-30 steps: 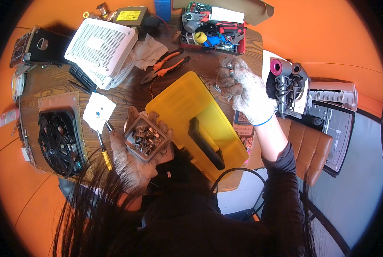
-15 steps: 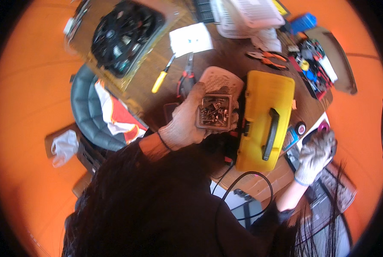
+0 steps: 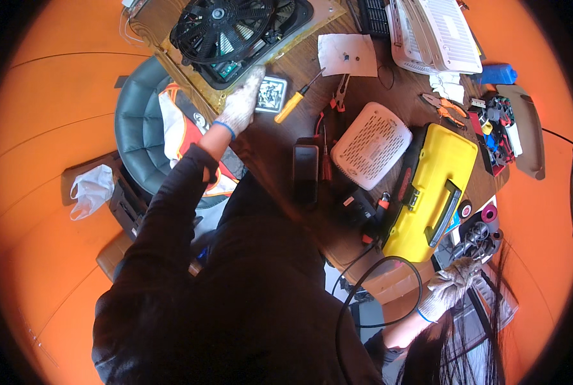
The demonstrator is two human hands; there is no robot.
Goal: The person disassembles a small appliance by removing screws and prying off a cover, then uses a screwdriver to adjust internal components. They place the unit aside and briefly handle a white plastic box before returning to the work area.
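Note:
My left hand (image 3: 243, 104), in a white glove, reaches out to the table's left part and grips the left side of a small clear box of metal bits (image 3: 273, 95). The box sits next to a big black fan (image 3: 225, 29) on a board. A yellow-handled screwdriver (image 3: 291, 106) lies just right of the box. My right hand (image 3: 452, 287), also gloved, hangs low at the right with loosely spread fingers and nothing in it, just below a black machine part (image 3: 479, 239).
A yellow toolbox (image 3: 437, 186), a white perforated router (image 3: 371, 144) and a black flat device (image 3: 306, 170) lie mid-table. Pliers (image 3: 341, 93), white paper (image 3: 347, 54), a white unit (image 3: 440, 32) and an open tool case (image 3: 498, 128) are farther off. A green chair (image 3: 136, 128) stands left; a black cable (image 3: 377, 295) loops below.
My left hand has carried the small box from in front of my body out to the table beside the fan. My right hand has dropped to the lower right. The view has swung round.

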